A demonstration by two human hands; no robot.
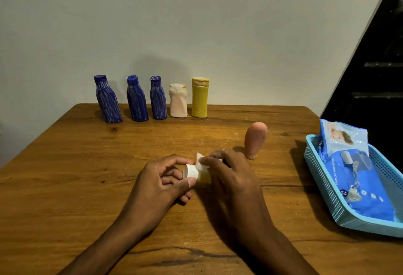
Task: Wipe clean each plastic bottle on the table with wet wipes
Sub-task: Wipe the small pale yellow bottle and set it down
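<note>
Wooden counter [65, 165]: five bottles [158, 100] parked along the wall, waiting. Centre stage, left hand [161, 184] gripping small bottle [197, 174] by its cap, steadying; right hand [229, 174] pinching wet wipe [200, 162] against it, scrubbing.

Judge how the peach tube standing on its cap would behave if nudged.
The peach tube likely tips easily: it stands on a narrow cap with its wider body above. It probably feels light and squeezable, being soft-looking plastic. Once down, its rounded body might roll across the table.

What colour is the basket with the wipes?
The basket is light blue, with tiny holes all over; the head view shows it.
</note>
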